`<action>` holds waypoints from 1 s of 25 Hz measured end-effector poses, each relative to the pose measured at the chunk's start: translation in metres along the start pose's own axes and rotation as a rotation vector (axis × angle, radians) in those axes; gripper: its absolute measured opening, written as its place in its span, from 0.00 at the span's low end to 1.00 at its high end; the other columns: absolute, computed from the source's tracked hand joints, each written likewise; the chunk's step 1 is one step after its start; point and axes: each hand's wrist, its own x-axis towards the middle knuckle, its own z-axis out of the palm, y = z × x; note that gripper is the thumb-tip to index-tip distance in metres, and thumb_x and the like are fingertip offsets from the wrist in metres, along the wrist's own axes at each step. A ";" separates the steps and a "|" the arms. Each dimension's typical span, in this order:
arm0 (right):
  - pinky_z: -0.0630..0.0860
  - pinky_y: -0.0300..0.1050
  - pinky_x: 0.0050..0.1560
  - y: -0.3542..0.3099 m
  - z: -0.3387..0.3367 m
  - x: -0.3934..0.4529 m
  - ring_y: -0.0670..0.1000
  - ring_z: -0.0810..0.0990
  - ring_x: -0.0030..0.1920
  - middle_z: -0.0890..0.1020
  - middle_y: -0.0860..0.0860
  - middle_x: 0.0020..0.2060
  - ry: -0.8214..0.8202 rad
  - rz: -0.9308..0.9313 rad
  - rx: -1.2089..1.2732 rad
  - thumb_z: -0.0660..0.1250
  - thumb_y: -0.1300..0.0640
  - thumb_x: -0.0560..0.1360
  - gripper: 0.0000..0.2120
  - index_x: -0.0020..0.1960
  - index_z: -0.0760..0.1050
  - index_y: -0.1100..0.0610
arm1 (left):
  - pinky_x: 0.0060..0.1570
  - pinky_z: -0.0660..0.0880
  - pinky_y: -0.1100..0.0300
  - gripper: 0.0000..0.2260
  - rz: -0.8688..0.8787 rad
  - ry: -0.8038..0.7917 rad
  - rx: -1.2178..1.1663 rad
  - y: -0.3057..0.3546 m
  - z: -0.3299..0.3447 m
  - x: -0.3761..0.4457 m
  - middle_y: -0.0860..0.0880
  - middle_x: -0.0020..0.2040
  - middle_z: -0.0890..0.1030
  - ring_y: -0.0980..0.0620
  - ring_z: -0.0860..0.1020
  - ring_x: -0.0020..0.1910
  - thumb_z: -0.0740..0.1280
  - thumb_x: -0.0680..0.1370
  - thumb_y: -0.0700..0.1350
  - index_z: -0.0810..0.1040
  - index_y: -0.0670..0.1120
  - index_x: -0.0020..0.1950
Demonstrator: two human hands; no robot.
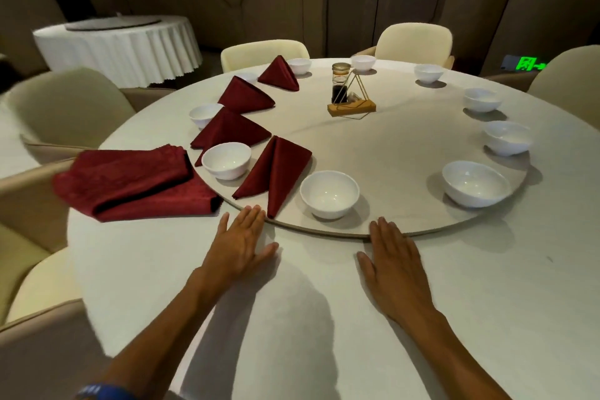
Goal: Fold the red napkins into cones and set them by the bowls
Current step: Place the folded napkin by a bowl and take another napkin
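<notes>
Several red napkin cones lie on the turntable [406,153] along its left side; the nearest cone [279,172] sits between two white bowls [226,160] [329,193]. A stack of unfolded red napkins [130,182] rests on the table at the left. More white bowls ring the turntable's right side, the closest of them [475,183] with no napkin beside it. My left hand [242,240] lies flat, fingertips at the turntable's edge beside the nearest cone's tip. My right hand [394,256] lies flat too, fingertips touching the rim. Both hold nothing.
A dark sauce jar [341,83] and a gold wire holder on a wooden base [352,105] stand mid-turntable. Cream chairs [264,53] surround the table. Another round table with a white cloth [120,45] stands at the back left.
</notes>
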 end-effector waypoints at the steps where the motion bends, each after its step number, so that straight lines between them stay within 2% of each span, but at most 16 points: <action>1: 0.39 0.49 0.77 -0.007 0.006 0.000 0.48 0.39 0.78 0.42 0.50 0.79 -0.004 -0.012 -0.042 0.43 0.43 0.82 0.30 0.80 0.39 0.53 | 0.77 0.40 0.47 0.36 -0.014 -0.005 -0.032 -0.008 0.000 0.002 0.50 0.81 0.48 0.53 0.45 0.79 0.44 0.78 0.66 0.48 0.47 0.81; 3: 0.39 0.51 0.77 -0.021 0.013 0.001 0.48 0.38 0.78 0.41 0.49 0.79 -0.005 -0.013 -0.080 0.41 0.42 0.82 0.31 0.79 0.37 0.53 | 0.77 0.45 0.46 0.34 -0.018 -0.003 -0.116 -0.021 -0.002 0.004 0.49 0.81 0.50 0.52 0.48 0.79 0.48 0.80 0.64 0.51 0.46 0.80; 4: 0.39 0.51 0.77 -0.028 0.016 0.002 0.48 0.38 0.78 0.41 0.49 0.79 -0.005 -0.010 -0.083 0.41 0.41 0.82 0.31 0.79 0.37 0.52 | 0.76 0.52 0.47 0.33 -0.024 0.021 -0.150 -0.029 -0.004 0.003 0.47 0.80 0.55 0.49 0.54 0.79 0.48 0.81 0.63 0.55 0.44 0.80; 6: 0.38 0.52 0.77 -0.040 0.022 0.004 0.48 0.37 0.78 0.40 0.50 0.79 -0.001 0.000 -0.108 0.41 0.41 0.81 0.31 0.79 0.36 0.52 | 0.70 0.66 0.47 0.27 -0.058 0.238 -0.192 -0.049 -0.009 -0.001 0.41 0.73 0.70 0.41 0.69 0.71 0.56 0.80 0.55 0.69 0.40 0.73; 7: 0.39 0.52 0.77 -0.044 0.023 0.005 0.49 0.37 0.78 0.39 0.50 0.79 -0.008 0.005 -0.122 0.41 0.41 0.81 0.32 0.79 0.35 0.53 | 0.68 0.67 0.46 0.22 -0.103 0.355 -0.168 -0.062 -0.009 -0.003 0.40 0.69 0.73 0.39 0.73 0.68 0.61 0.79 0.49 0.72 0.40 0.70; 8: 0.39 0.52 0.77 -0.049 0.024 0.006 0.49 0.37 0.78 0.38 0.50 0.79 -0.021 0.012 -0.126 0.41 0.40 0.81 0.32 0.79 0.35 0.53 | 0.69 0.65 0.45 0.21 -0.179 0.387 -0.137 -0.074 -0.009 -0.006 0.40 0.70 0.72 0.38 0.71 0.69 0.64 0.79 0.46 0.72 0.41 0.71; 10: 0.39 0.50 0.77 -0.057 0.023 0.007 0.49 0.37 0.78 0.38 0.51 0.79 -0.059 0.024 -0.099 0.41 0.40 0.81 0.33 0.79 0.35 0.55 | 0.71 0.61 0.42 0.19 -0.329 0.322 -0.142 -0.096 -0.003 -0.012 0.43 0.72 0.71 0.41 0.68 0.72 0.62 0.81 0.46 0.70 0.44 0.73; 12: 0.38 0.48 0.77 -0.063 0.021 0.005 0.50 0.37 0.78 0.39 0.52 0.79 -0.087 0.017 -0.059 0.42 0.39 0.81 0.33 0.79 0.37 0.55 | 0.60 0.72 0.45 0.13 -0.381 0.403 -0.269 -0.104 0.000 -0.018 0.44 0.61 0.80 0.41 0.77 0.60 0.61 0.81 0.45 0.79 0.44 0.62; 14: 0.37 0.46 0.77 -0.067 0.020 -0.004 0.49 0.40 0.78 0.44 0.51 0.79 -0.076 -0.029 -0.067 0.44 0.40 0.82 0.31 0.80 0.45 0.54 | 0.46 0.76 0.49 0.14 -0.380 0.511 -0.353 -0.097 -0.006 -0.024 0.42 0.47 0.83 0.40 0.80 0.47 0.59 0.77 0.45 0.82 0.40 0.48; 17: 0.42 0.41 0.76 -0.081 0.022 -0.029 0.47 0.52 0.78 0.59 0.46 0.77 -0.029 -0.161 0.078 0.54 0.45 0.82 0.24 0.75 0.64 0.50 | 0.43 0.74 0.50 0.15 -0.286 0.555 -0.360 -0.084 -0.013 -0.038 0.42 0.43 0.82 0.41 0.78 0.43 0.58 0.73 0.45 0.81 0.37 0.44; 19: 0.51 0.36 0.72 -0.093 0.021 -0.039 0.44 0.61 0.74 0.66 0.39 0.71 -0.005 -0.198 0.254 0.59 0.48 0.81 0.19 0.70 0.71 0.48 | 0.42 0.74 0.51 0.15 -0.158 0.558 -0.386 -0.072 -0.017 -0.054 0.46 0.42 0.80 0.45 0.76 0.42 0.60 0.76 0.48 0.81 0.39 0.46; 21: 0.63 0.34 0.67 -0.105 0.019 -0.038 0.43 0.71 0.66 0.72 0.35 0.63 0.050 -0.194 0.419 0.63 0.52 0.80 0.14 0.65 0.76 0.48 | 0.40 0.73 0.58 0.14 0.028 0.595 -0.421 -0.052 -0.016 -0.078 0.53 0.42 0.77 0.52 0.74 0.39 0.61 0.77 0.50 0.81 0.42 0.47; 23: 0.73 0.39 0.59 -0.117 0.016 -0.032 0.43 0.77 0.58 0.77 0.37 0.57 0.097 -0.217 0.516 0.63 0.55 0.80 0.11 0.60 0.79 0.49 | 0.41 0.74 0.59 0.09 0.216 0.495 -0.447 -0.027 -0.008 -0.103 0.54 0.43 0.78 0.54 0.76 0.41 0.64 0.77 0.48 0.82 0.45 0.47; 25: 0.75 0.43 0.58 -0.127 0.015 -0.023 0.45 0.77 0.57 0.80 0.43 0.57 0.106 -0.246 0.521 0.62 0.53 0.81 0.11 0.60 0.79 0.51 | 0.41 0.74 0.59 0.06 0.315 0.316 -0.456 -0.006 0.000 -0.123 0.58 0.42 0.79 0.59 0.76 0.42 0.66 0.77 0.49 0.81 0.51 0.44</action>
